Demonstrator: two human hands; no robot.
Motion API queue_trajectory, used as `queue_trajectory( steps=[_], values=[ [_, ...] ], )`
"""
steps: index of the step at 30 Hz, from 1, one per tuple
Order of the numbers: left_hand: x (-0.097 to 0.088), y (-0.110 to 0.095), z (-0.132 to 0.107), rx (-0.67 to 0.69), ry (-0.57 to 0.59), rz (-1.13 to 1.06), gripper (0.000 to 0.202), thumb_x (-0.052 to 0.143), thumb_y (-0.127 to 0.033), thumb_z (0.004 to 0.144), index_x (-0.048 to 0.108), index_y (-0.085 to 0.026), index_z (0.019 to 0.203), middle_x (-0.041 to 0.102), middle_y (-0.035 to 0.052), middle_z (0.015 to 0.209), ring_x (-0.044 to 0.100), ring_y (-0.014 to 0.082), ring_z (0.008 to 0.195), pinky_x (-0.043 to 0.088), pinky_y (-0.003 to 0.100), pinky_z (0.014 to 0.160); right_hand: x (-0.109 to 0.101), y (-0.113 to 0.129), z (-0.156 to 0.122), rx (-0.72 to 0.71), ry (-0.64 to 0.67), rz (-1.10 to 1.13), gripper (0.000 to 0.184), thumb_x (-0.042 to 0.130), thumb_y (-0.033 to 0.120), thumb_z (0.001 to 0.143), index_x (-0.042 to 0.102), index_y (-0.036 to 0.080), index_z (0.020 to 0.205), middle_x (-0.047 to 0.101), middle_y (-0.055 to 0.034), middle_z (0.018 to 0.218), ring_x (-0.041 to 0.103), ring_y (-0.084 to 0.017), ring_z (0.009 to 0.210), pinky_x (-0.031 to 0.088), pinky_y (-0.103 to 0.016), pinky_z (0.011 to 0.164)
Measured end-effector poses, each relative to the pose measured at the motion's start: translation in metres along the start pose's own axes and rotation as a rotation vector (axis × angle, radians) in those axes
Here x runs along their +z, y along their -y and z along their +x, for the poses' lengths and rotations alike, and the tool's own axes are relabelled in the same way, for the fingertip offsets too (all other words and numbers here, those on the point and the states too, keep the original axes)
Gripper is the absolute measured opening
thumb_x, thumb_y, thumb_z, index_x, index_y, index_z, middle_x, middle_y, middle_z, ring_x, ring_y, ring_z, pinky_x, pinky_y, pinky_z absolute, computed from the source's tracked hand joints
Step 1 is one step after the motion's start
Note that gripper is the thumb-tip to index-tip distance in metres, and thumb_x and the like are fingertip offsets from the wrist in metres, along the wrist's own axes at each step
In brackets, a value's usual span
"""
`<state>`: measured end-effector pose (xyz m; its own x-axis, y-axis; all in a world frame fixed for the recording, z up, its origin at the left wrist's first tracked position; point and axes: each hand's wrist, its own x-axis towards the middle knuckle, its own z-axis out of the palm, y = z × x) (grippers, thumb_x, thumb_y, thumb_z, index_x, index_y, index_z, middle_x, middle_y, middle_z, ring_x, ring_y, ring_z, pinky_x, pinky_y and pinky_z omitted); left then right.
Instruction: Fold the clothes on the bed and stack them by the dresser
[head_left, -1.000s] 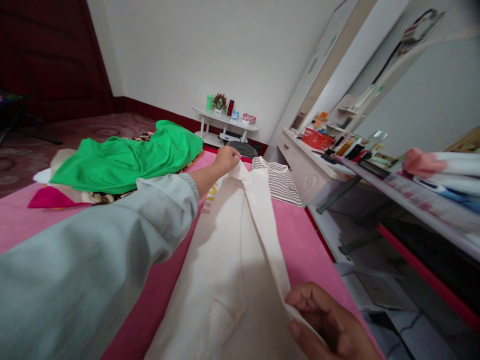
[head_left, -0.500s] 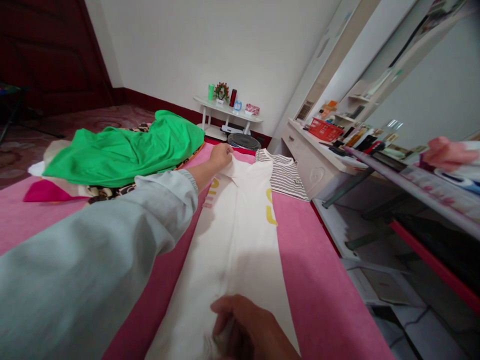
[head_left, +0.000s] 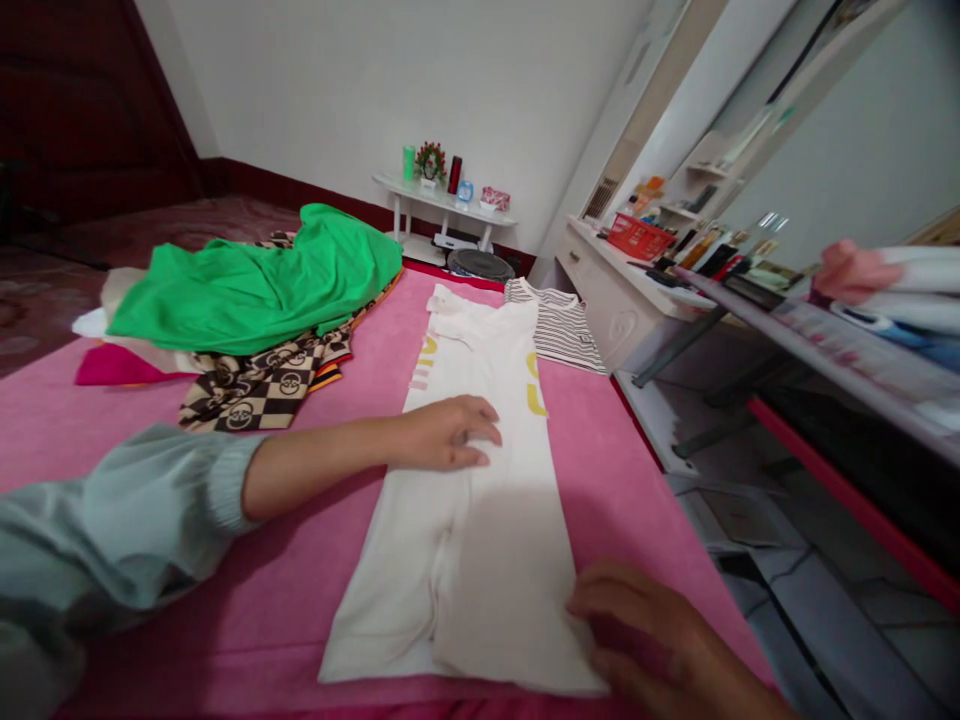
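A white T-shirt with yellow and pink lettering near its sides lies folded lengthwise into a long strip on the pink bedcover. My left hand is over the middle of the shirt, thumb and fingers apart with nothing between them. At the shirt's lower right edge, my right hand is slightly blurred, its fingers curved and apart, and I cannot tell whether it touches the cloth. Some creases run along the lower middle of the shirt. Beyond its collar end lies a folded striped shirt.
To the left is a heap of clothes with a green garment on top and a checked brown one under it. A dresser with a red basket stands right, near a metal-framed rack. A small white table is against the wall.
My left hand has let go of the collar end and come back toward me to the shirt's middle. My right hand has moved right, from the lower middle to the lower right edge.
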<state>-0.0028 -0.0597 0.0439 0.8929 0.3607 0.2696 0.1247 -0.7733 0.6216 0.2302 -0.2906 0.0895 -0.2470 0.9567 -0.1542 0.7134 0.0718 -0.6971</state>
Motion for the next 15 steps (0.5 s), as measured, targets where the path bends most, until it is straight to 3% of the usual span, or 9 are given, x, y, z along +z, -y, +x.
queue_trajectory(
  steps=[4,8,12,15],
  values=[
    [0.004,-0.025,-0.039,0.049,0.099,-0.035,0.027,0.064,-0.027,0.081,0.067,-0.024,0.108,0.053,0.0090,0.126,0.053,0.0224,0.115,0.039,0.033,0.101,-0.001,0.011,-0.008,-0.051,0.024,-0.074,0.009,0.063,0.028,0.079,0.072,0.027,0.082,0.067,-0.0040,0.082,0.063,-0.018,0.074,0.051,-0.025,0.067],
    [0.002,-0.038,-0.070,-0.048,0.028,-0.010,0.025,0.063,-0.019,0.079,0.066,-0.023,0.103,0.056,0.0074,0.117,0.056,0.0200,0.106,0.044,0.030,0.095,0.003,0.021,0.002,-0.049,0.018,-0.160,0.009,0.066,0.029,0.077,0.069,0.026,0.085,0.066,-0.0019,0.082,0.061,-0.017,0.073,0.048,-0.024,0.065],
    [0.005,-0.041,-0.085,-0.095,-0.028,0.043,0.016,0.065,-0.022,0.077,0.066,-0.022,0.094,0.060,0.0055,0.101,0.057,0.0187,0.095,0.045,0.030,0.088,0.036,0.036,0.029,-0.172,0.101,-0.284,0.039,0.073,0.042,0.067,0.063,0.022,0.099,0.065,-0.0040,0.090,0.059,-0.018,0.074,0.045,-0.024,0.061],
    [0.010,-0.041,-0.088,-0.121,-0.067,0.052,0.018,0.066,-0.024,0.078,0.067,-0.021,0.095,0.059,0.0061,0.102,0.056,0.0187,0.095,0.045,0.031,0.087,0.061,0.046,0.046,-0.245,0.118,-0.373,0.022,0.067,0.034,0.071,0.061,0.021,0.089,0.062,-0.0032,0.085,0.056,-0.017,0.071,0.041,-0.023,0.057]
  ],
)
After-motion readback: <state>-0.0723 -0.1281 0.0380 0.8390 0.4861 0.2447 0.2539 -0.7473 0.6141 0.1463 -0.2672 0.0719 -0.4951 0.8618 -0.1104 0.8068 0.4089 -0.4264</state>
